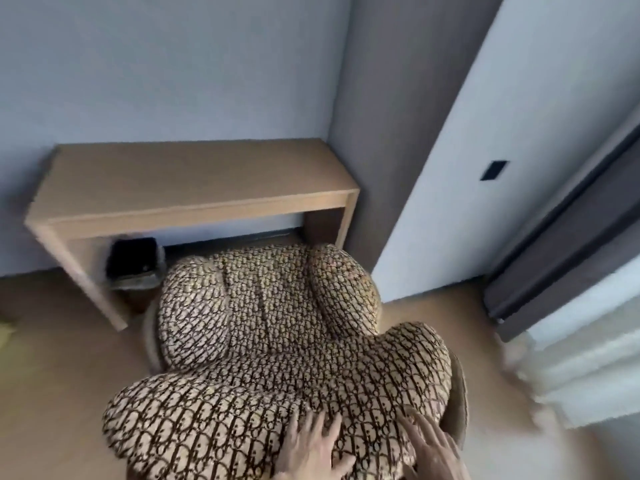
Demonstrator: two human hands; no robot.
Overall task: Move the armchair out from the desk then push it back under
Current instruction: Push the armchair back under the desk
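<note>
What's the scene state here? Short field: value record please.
armchair: patterned, seat faces desk, front edge at the desk opening, mostly out
desk: wooden, against wall, top bare
bin: black, under desk, left side
left hand: flat on chair backrest, fingers spread
right hand: on backrest's right edge
curtain: right of frame

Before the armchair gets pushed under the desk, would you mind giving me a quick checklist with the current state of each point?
1. Left hand flat on the armchair backrest: ok.
2. Right hand on the backrest, fingers spread: ok.
3. Opening under the desk free ahead of the seat: ok, though the black bin stands at its left end.
4. Chair lined up with the opening: not ok, it sits toward the right leg.
5. Chair legs free on the floor: cannot tell, hidden.
</note>
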